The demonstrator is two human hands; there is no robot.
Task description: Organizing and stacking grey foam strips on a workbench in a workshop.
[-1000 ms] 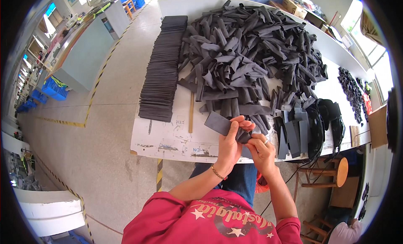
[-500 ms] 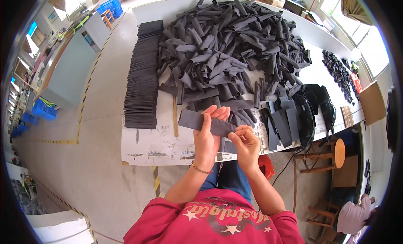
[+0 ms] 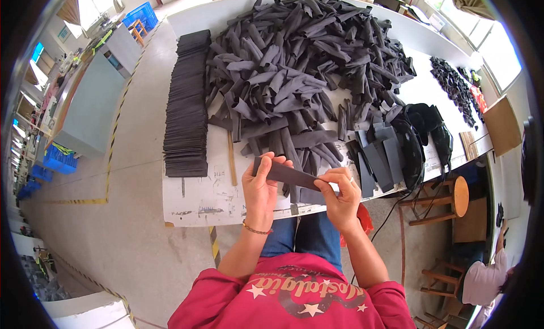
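- left hand [image 3: 259,187] grips the left end of a dark grey strip [image 3: 286,173], thumb on the near face, fingers wrapped behind.
- right hand [image 3: 340,196] pinches the strip's right end between thumb and fingertips [image 3: 334,176]; both hands closed on it.
- the strip is held flat and stretched between the hands, tilted, its left end higher; it sits above the near edge of the white table [image 3: 198,199], at about 6 o'clock from the big heap.
- heap of loose grey strips [image 3: 306,68] covers the table centre, at 12 o'clock from the hands.
- neat stack of flat grey pieces [image 3: 187,119] runs along the table's left edge, at 10 o'clock from the hands.
- a wooden ruler [image 3: 232,159] lies on the table between stack and heap, just at 11 o'clock of the left hand.
- a few flat grey rectangles [image 3: 379,159] lie at 2 o'clock of the right hand, beside black curved parts [image 3: 422,136].
- small pile of dark bits [image 3: 453,85] sits far off at 2 o'clock near the table's right end.
- a thin bracelet [image 3: 255,230] circles the left wrist.
- a round wooden stool [image 3: 453,196] stands at 3 o'clock, off the table.
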